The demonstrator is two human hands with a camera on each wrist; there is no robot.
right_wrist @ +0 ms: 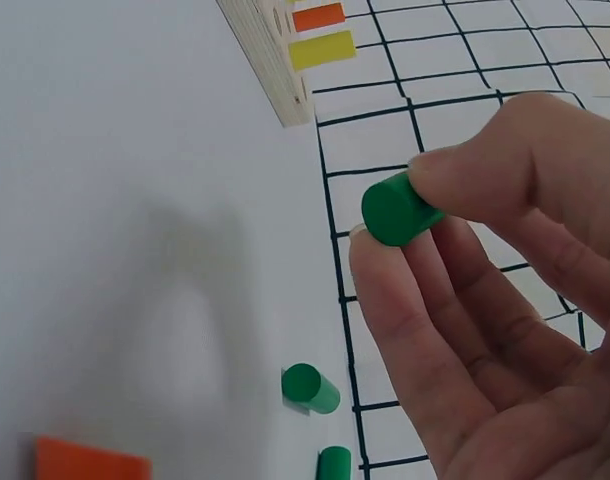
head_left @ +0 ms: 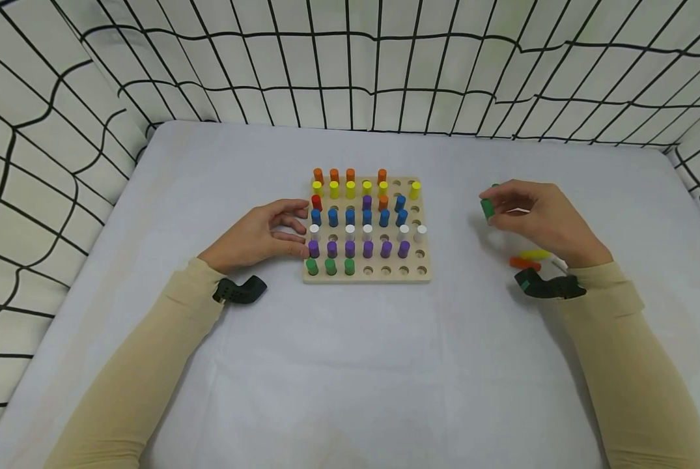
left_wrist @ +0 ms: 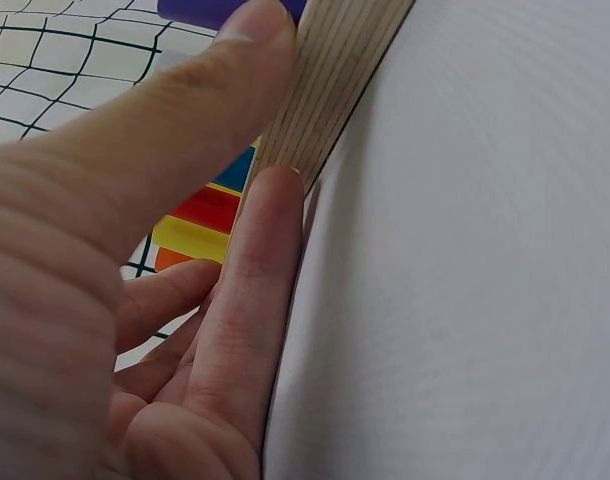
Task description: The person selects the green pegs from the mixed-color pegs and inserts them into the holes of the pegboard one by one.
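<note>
A wooden pegboard [head_left: 366, 278] lies on the white table, with rows of coloured pegs standing in its holes. Three green pegs [head_left: 330, 266] fill the left end of the front row; several holes to their right are bare. My left hand [head_left: 262, 234] rests against the board's left side, thumb near a purple peg [left_wrist: 205, 12] and a straight finger along the plywood edge. Right of the board, my right hand [head_left: 537, 205] pinches a green peg [right_wrist: 390, 212] between thumb and fingers, raised above the table. Another green peg [right_wrist: 310, 388] lies below it.
Under the right wrist lie an orange peg [head_left: 524, 263], a yellow peg [head_left: 535, 254] and a white peg [head_left: 559, 264]. One more green peg [right_wrist: 335, 463] shows at the right wrist view's bottom edge. Black wire mesh [head_left: 350, 62] stands behind and beside the table.
</note>
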